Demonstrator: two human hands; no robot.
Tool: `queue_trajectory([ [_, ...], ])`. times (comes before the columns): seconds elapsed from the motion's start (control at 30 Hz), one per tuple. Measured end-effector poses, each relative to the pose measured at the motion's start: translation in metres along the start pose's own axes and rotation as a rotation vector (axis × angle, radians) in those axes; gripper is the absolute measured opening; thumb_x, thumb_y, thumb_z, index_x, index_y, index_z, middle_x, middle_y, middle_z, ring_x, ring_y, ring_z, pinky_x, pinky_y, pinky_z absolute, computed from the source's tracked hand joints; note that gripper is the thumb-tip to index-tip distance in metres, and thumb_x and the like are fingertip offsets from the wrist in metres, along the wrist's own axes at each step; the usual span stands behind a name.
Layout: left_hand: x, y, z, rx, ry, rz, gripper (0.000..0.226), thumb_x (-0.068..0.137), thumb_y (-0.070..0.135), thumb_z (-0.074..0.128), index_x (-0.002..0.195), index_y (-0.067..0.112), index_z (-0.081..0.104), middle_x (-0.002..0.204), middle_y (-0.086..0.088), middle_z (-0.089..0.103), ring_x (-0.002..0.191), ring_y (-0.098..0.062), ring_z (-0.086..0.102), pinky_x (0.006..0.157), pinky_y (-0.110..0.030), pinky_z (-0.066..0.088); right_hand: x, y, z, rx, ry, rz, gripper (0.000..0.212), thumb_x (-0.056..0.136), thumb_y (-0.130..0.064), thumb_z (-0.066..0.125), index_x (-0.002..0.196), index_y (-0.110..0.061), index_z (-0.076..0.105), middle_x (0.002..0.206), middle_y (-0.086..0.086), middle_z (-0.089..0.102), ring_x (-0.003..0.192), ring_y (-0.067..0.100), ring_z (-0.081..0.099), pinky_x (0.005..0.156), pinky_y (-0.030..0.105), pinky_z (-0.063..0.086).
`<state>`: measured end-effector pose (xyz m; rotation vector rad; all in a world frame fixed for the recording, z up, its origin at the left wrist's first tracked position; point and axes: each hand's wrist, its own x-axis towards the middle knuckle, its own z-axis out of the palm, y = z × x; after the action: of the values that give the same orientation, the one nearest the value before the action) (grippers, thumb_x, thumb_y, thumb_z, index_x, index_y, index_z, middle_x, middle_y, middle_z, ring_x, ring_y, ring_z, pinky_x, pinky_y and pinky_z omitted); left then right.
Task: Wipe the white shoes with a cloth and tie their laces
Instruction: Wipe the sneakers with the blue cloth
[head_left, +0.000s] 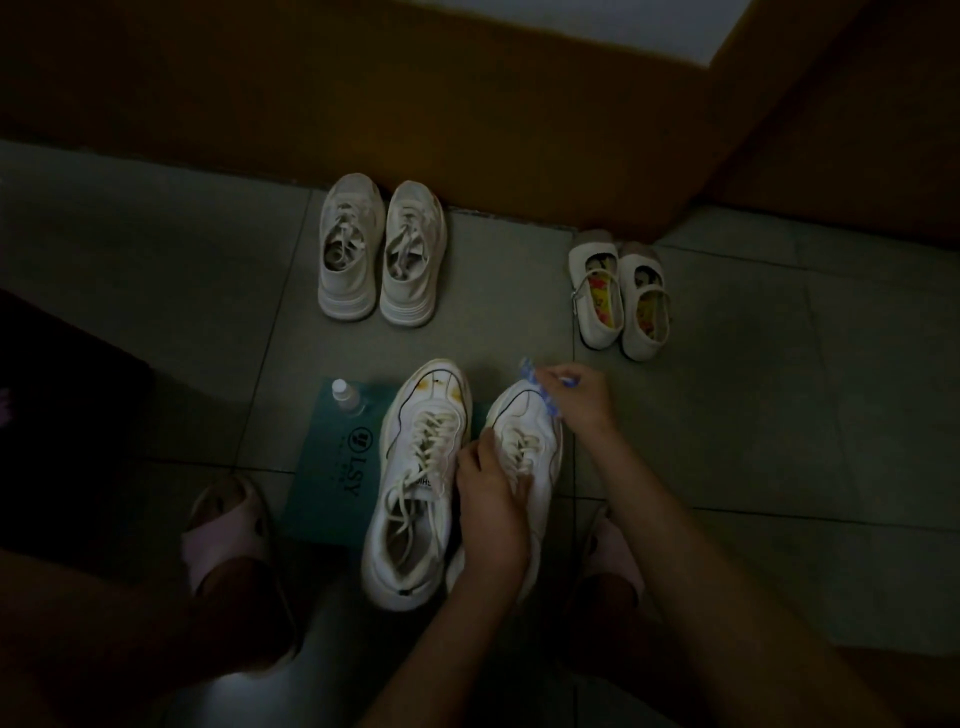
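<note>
- The grey tiled floor (156, 312) fills most of the dim view; its corners fall into near darkness.
- A teal flat box (332, 467) lies on the tiles, printed with a round logo and "LSY"; the smaller line beside it is too small to read.
- A second pair of pale sneakers (382, 249) stands by the brown wall, and a pair of small strap shoes (618, 296) with patterned insoles stands to the right.
- The near white shoe (415, 483) rests partly on the box, laces loose, with yellow stains at the toe; its tongue label is unreadable.
- The other white shoe (530, 436) stands just beside it, its heel hidden by an arm.
- The left hand (491, 504) grips this shoe over the laces.
- The right hand (579, 402) pinches a blue-and-white cloth (543, 392) against the shoe's toe.
- A small white-capped bottle (347, 397) stands on the box's far corner.
</note>
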<state>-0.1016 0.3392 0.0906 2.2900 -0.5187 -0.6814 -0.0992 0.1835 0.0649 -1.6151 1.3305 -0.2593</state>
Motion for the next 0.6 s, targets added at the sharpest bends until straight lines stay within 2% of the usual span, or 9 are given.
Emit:
queue_trajectory([
  [0.07,0.001,0.000,0.000,0.001,-0.008,-0.002,0.061,0.090,0.026,0.058,0.143,0.011,0.031,0.143,-0.012,0.038,0.133,-0.023,0.034,0.108,-0.023,0.022,-0.006,0.009,-0.006,-0.008,0.041,-0.022,0.007,0.087,-0.012,0.064,0.087,-0.006,0.066,0.081,0.002,0.062,0.067,0.002,0.053,0.056,0.010,0.040],
  [0.13,0.000,0.000,0.000,-0.021,-0.016,-0.006,0.061,0.090,0.026,0.058,0.143,0.012,0.031,0.142,-0.011,0.037,0.133,-0.023,0.034,0.108,-0.024,0.023,-0.013,0.021,-0.011,0.002,0.060,-0.005,0.008,0.086,-0.008,0.064,0.087,-0.001,0.067,0.086,0.012,0.066,0.066,0.001,0.052,0.057,0.011,0.040],
  [0.27,-0.002,0.000,-0.002,-0.037,-0.014,0.014,0.062,0.089,0.025,0.059,0.143,0.012,0.032,0.142,-0.011,0.037,0.133,-0.023,0.034,0.108,-0.023,0.022,-0.023,0.033,-0.018,0.057,0.100,0.062,0.013,0.085,-0.004,0.064,0.095,0.003,0.068,0.097,0.020,0.068,0.071,0.013,0.057,0.065,0.018,0.045],
  [0.33,-0.003,0.000,-0.003,-0.054,-0.025,0.016,0.062,0.089,0.025,0.060,0.143,0.011,0.033,0.142,-0.012,0.037,0.133,-0.023,0.034,0.107,-0.022,0.023,-0.022,0.017,-0.018,0.139,0.116,0.002,0.014,0.084,-0.005,0.065,0.097,0.000,0.068,0.095,0.015,0.068,0.074,0.011,0.058,0.064,0.015,0.047],
  [0.4,0.000,-0.001,-0.001,-0.044,-0.029,0.010,0.063,0.087,0.025,0.062,0.142,0.009,0.035,0.140,-0.012,0.039,0.131,-0.024,0.036,0.106,-0.021,0.022,-0.024,-0.008,-0.009,0.180,0.036,-0.128,0.014,0.083,-0.006,0.067,0.096,-0.006,0.069,0.088,0.005,0.066,0.074,0.004,0.059,0.063,0.009,0.047],
  [0.43,0.002,-0.002,0.000,-0.029,-0.037,0.001,0.065,0.086,0.025,0.064,0.141,0.009,0.036,0.139,-0.012,0.041,0.130,-0.024,0.038,0.104,-0.017,0.019,-0.027,-0.017,-0.002,0.153,-0.040,-0.195,0.013,0.082,-0.006,0.068,0.095,-0.009,0.070,0.083,-0.001,0.064,0.076,0.005,0.058,0.064,0.011,0.047],
  [0.5,0.005,-0.004,0.003,0.019,-0.048,-0.005,0.068,0.083,0.028,0.068,0.140,0.008,0.037,0.137,-0.011,0.044,0.128,-0.024,0.042,0.100,-0.011,0.013,-0.033,-0.017,0.012,-0.104,-0.146,-0.355,0.012,0.080,-0.011,0.070,0.092,-0.014,0.072,0.079,-0.010,0.055,0.089,0.012,0.049,0.074,0.021,0.040],
  [0.53,0.005,-0.004,0.003,0.034,-0.040,-0.006,0.067,0.084,0.029,0.067,0.140,0.008,0.037,0.136,-0.011,0.046,0.127,-0.024,0.044,0.101,-0.012,0.014,-0.034,-0.011,0.016,-0.249,-0.161,-0.435,0.012,0.080,-0.014,0.070,0.092,-0.014,0.072,0.080,-0.009,0.052,0.095,0.013,0.040,0.077,0.022,0.033],
  [0.6,0.002,-0.002,0.002,0.045,-0.006,0.000,0.063,0.087,0.030,0.062,0.141,0.009,0.037,0.136,-0.011,0.047,0.125,-0.023,0.045,0.105,-0.020,0.022,-0.034,0.004,0.014,-0.350,-0.148,-0.539,0.013,0.080,-0.014,0.069,0.092,-0.014,0.073,0.089,-0.004,0.058,0.098,0.013,0.035,0.081,0.018,0.029],
])
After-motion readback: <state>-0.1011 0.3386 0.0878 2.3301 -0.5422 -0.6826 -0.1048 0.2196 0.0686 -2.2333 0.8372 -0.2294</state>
